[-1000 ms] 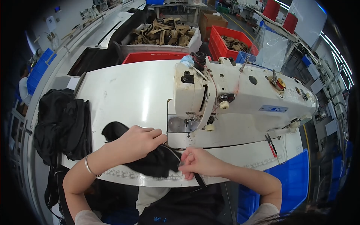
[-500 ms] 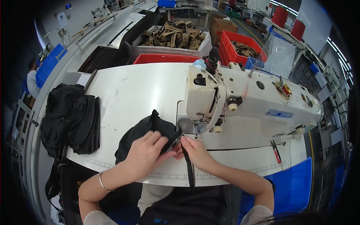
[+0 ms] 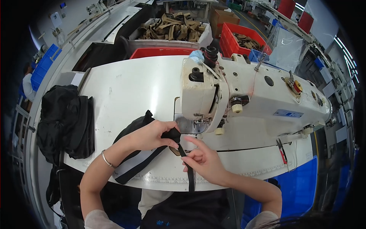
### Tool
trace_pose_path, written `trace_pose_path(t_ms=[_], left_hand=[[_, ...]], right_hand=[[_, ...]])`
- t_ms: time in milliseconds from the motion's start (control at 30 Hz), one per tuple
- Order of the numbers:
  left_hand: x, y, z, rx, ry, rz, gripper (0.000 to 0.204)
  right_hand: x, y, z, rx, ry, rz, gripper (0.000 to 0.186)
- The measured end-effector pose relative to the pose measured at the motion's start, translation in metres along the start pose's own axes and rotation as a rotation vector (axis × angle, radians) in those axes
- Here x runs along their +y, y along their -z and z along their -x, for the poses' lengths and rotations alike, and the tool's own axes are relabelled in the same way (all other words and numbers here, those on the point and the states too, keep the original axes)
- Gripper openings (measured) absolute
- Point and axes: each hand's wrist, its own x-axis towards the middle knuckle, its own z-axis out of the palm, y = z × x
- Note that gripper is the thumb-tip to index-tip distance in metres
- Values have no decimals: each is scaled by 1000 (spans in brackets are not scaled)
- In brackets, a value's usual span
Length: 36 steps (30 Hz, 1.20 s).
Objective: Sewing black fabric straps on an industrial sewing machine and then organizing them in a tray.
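A black fabric piece [image 3: 131, 128] with a grey band lies on the white sewing table, left of the needle area. My left hand [image 3: 154, 135], wearing a bracelet at the wrist, is closed on this piece's right end, thumb and fingers pinching a folded bit. From there a narrow black strap [image 3: 191, 179] runs down over the table's front edge. My right hand [image 3: 206, 162] has its thumb against the strap and lower fingers curled behind it, while the index finger points toward the fold. The sewing machine [image 3: 202, 91] stands just beyond both hands, its presser foot above the metal plate.
A pile of black fabric [image 3: 66, 122] rests at the table's left end. Red-handled snips [image 3: 282, 152] lie on the right. Behind the table are a red bin [image 3: 162, 52], a white bin of tan pieces [image 3: 207, 40] and thread cones [image 3: 305, 22]. A blue bin [image 3: 299, 187] sits below right.
My left hand has moved up and right and now pinches the fabric's end. The piece has turned, showing its grey band. My right hand has shifted slightly, with its index finger stretched out.
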Motion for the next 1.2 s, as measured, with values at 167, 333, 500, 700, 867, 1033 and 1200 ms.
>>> trace_pose_path(t_ms=[167,333,500,700,867,1033,1200], left_hand=[[-15,3,-10,-152,-25,158,22],[-35,0,-31,138,-106,-13,18],[-37,-2,-77,363,-280,-293,24],[-72,-14,-90,444,-464,-355,35],[-68,-15,-95,453,-446,-218,36],[-60,-17,-97,462,-421,-92,37],[-52,-21,-95,477,-401,37,38]], right_hand=[[17,22,-4,-169,708,741,41],[6,34,-23,-162,1117,1550,30],[12,56,-36,-193,924,1850,32],[-5,71,-43,-324,865,2052,31],[-2,68,-37,-82,722,1441,26],[12,79,-28,-298,996,1982,29],[22,72,-30,-115,831,1408,29]])
